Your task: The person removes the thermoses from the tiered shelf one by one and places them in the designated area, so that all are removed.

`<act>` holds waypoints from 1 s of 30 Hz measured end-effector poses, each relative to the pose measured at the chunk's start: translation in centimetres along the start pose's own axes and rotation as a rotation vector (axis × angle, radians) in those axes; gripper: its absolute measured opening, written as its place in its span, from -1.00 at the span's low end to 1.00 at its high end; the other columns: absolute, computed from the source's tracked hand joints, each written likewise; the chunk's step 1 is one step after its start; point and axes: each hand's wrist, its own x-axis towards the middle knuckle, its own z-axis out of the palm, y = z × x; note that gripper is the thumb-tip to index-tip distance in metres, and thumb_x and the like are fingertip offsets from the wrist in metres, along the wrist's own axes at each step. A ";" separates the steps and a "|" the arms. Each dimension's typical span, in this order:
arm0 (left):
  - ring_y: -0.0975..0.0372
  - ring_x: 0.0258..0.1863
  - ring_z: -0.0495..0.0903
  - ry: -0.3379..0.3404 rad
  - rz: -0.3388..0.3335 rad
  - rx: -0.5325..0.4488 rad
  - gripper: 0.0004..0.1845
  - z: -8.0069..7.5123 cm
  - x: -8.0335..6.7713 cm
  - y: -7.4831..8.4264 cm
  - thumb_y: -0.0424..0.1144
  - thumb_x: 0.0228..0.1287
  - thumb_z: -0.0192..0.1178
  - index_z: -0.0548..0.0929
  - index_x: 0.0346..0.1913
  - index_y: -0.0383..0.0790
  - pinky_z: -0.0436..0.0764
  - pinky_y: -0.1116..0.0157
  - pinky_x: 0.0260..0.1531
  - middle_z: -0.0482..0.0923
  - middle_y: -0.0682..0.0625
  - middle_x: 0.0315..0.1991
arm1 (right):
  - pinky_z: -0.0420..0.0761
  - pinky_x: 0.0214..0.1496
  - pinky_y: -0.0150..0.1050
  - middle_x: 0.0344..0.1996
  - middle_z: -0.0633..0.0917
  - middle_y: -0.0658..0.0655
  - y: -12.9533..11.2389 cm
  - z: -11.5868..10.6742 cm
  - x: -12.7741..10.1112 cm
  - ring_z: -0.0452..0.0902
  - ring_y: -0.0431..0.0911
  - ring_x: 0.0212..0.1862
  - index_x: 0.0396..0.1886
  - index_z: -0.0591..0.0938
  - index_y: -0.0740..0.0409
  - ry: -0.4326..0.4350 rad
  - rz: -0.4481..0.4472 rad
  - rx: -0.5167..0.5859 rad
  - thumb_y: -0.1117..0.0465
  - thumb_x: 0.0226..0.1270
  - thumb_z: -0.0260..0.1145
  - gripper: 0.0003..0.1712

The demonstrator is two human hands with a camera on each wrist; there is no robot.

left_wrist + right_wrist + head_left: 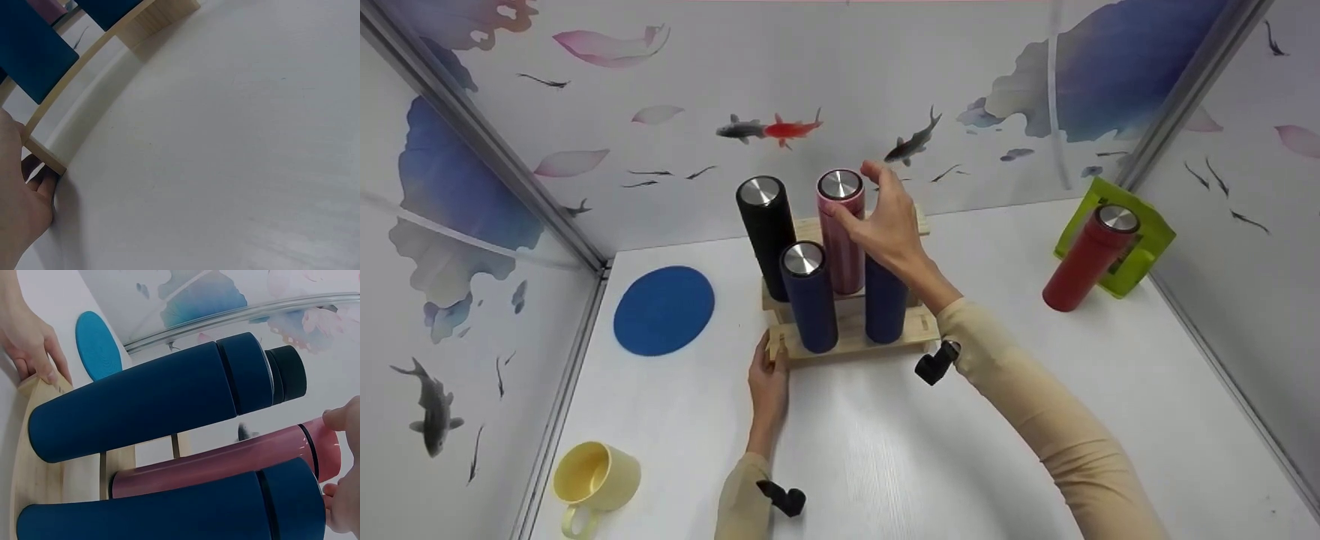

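So there's a little wooden rack (pixel 851 341) sitting on the white table (pixel 885 465), and it's holding four tall flasks standing upright: a black flask (pixel 769 236) and a pink flask (pixel 842 232) at the back, and two navy ones in front, the left navy flask (pixel 808 296) fully visible and the right navy flask (pixel 885 300) half hidden behind the person's arm. The right hand (pixel 885 221) is up at the pink flask, fingers spread and curled around its upper part just below the steel cap, thumb on the near side, so it looks like a proper grip near the top, probably because that's the only bit you can get at with the other flasks crowding it. The left hand (pixel 769 379) is down at the front left corner of the rack, fingers wrapped around the edge and resting on the table, my guess is to keep the rack from shifting or tipping. All the flasks have lids on, so no idea what's inside any of them. Off to the right a red flask (pixel 1087 259) leans against a green holder (pixel 1132 247) by the wall. There's also a blue round mat (pixel 664 309) to the left of the rack and a yellow mug (pixel 592 476) near the front left corner; its inside looks empty.
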 end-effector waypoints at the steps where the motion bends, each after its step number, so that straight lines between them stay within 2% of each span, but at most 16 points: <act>1: 0.07 -0.12 0.54 0.006 0.003 -0.002 -0.40 0.1 0.2 -0.6 -0.18 0.56 0.08 0.25 0.56 -0.20 0.53 0.40 -0.16 0.41 -0.27 0.41 | 0.38 0.43 -0.04 0.27 0.57 0.32 0.0 0.1 0.0 0.47 0.13 0.34 0.37 0.42 0.39 -0.008 0.006 -0.006 -0.01 0.18 0.53 -0.11; 3: 0.09 -0.13 0.53 0.015 0.001 -0.003 -0.40 0.3 0.7 -1.8 -0.13 0.57 0.08 0.26 0.57 -0.11 0.53 0.39 -0.16 0.43 -0.22 0.39 | 0.39 0.42 -0.03 0.25 0.58 0.32 0.0 0.3 0.1 0.48 0.13 0.33 0.35 0.43 0.40 -0.023 0.020 -0.011 -0.02 0.17 0.55 -0.10; 5: 0.11 -0.05 0.56 0.026 0.004 0.004 -0.41 0.4 1.2 -2.9 -0.09 0.57 0.07 0.27 0.56 -0.02 0.54 0.37 -0.10 0.43 -0.15 0.40 | 0.40 0.40 -0.04 0.23 0.59 0.31 0.0 0.5 0.1 0.50 0.12 0.31 0.34 0.43 0.39 -0.041 0.030 -0.016 -0.02 0.17 0.55 -0.12; 9: 0.13 0.09 0.56 0.025 0.004 0.027 -0.42 0.5 1.1 -2.8 -0.08 0.57 0.07 0.27 0.56 0.01 0.55 0.30 0.01 0.35 -0.12 0.48 | 0.43 0.34 -0.05 0.17 0.64 0.30 0.1 0.6 0.4 0.55 0.11 0.23 0.30 0.47 0.38 -0.063 0.034 -0.016 0.00 0.16 0.57 -0.16; 13: 0.08 0.03 0.56 0.031 0.006 0.030 -0.42 0.6 1.1 -2.8 -0.07 0.57 0.07 0.27 0.56 0.00 0.56 0.24 0.00 0.34 -0.15 0.49 | 0.47 0.30 -0.07 0.12 0.67 0.29 0.3 0.4 0.6 0.59 0.09 0.19 0.24 0.50 0.37 -0.072 0.023 -0.012 0.04 0.15 0.59 -0.22; 19: 0.00 0.30 0.49 0.037 0.001 0.037 -0.42 0.7 1.2 -2.7 -0.08 0.58 0.05 0.26 0.57 -0.04 0.53 0.10 0.20 0.22 -0.19 0.55 | 0.54 0.16 -0.11 0.08 0.69 0.28 0.6 -0.1 0.8 0.63 0.06 0.08 0.23 0.52 0.37 -0.072 0.024 -0.007 0.04 0.17 0.58 -0.24; 23: -0.03 0.35 0.46 0.040 -0.011 0.038 -0.43 0.8 1.2 -2.7 -0.08 0.58 0.05 0.27 0.56 -0.03 0.50 0.01 0.27 0.21 -0.18 0.56 | 0.55 0.07 -0.13 0.04 0.71 0.27 0.8 -0.8 0.8 0.62 0.04 -0.01 0.23 0.52 0.36 -0.061 0.041 -0.010 0.03 0.17 0.58 -0.24; 30: -0.08 0.46 0.33 0.033 -0.003 0.020 -0.41 0.5 1.2 -2.8 -0.08 0.58 0.06 0.26 0.57 -0.04 0.44 -0.03 0.33 0.17 -0.18 0.57 | 0.64 0.09 -0.14 0.06 0.70 0.28 1.3 -2.1 0.8 0.65 0.03 0.04 0.25 0.51 0.35 -0.050 0.036 0.021 0.08 0.18 0.57 -0.27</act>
